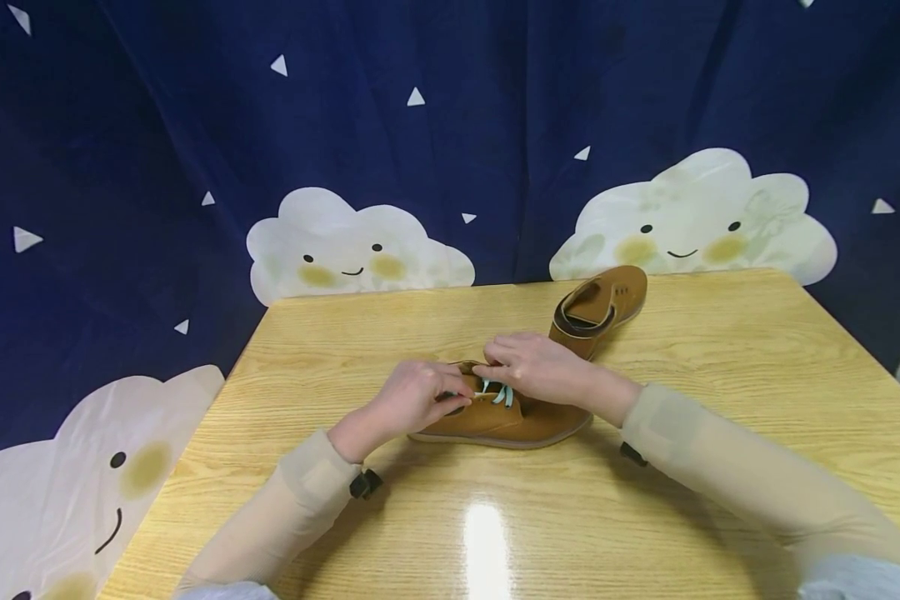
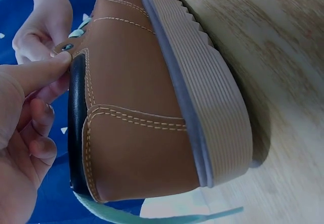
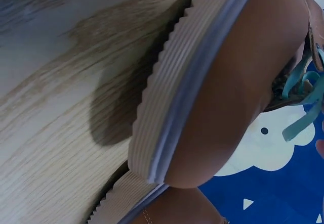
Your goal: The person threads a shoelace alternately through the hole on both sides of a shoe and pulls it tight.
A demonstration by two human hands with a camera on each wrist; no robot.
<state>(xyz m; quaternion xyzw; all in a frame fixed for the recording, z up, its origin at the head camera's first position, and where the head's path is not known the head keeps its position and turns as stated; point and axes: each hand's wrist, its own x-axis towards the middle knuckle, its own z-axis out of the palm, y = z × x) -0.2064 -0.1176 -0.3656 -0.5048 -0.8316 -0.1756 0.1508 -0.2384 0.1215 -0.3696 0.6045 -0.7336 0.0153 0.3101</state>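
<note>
A brown shoe (image 1: 495, 421) with a pale ribbed sole stands on the table, toe to the right. My left hand (image 1: 423, 396) is at its ankle opening; the thumb and fingers pinch the eyelet flap (image 2: 63, 48). My right hand (image 1: 532, 364) reaches over the tongue area from the far side, curled fingertips at a mint-green shoelace (image 1: 504, 395). Its exact grip is partly hidden. Loops of the lace (image 3: 304, 90) show at the eyelets in the right wrist view. In the left wrist view, a loose lace end (image 2: 167, 220) trails behind the heel.
Behind the right hand lies a second brown shoe (image 1: 624, 292), its eyelets showing no lace. Both rest on a light wooden table (image 1: 330, 333). A dark blue curtain (image 1: 495, 133) with white clouds hangs at the table's far edge.
</note>
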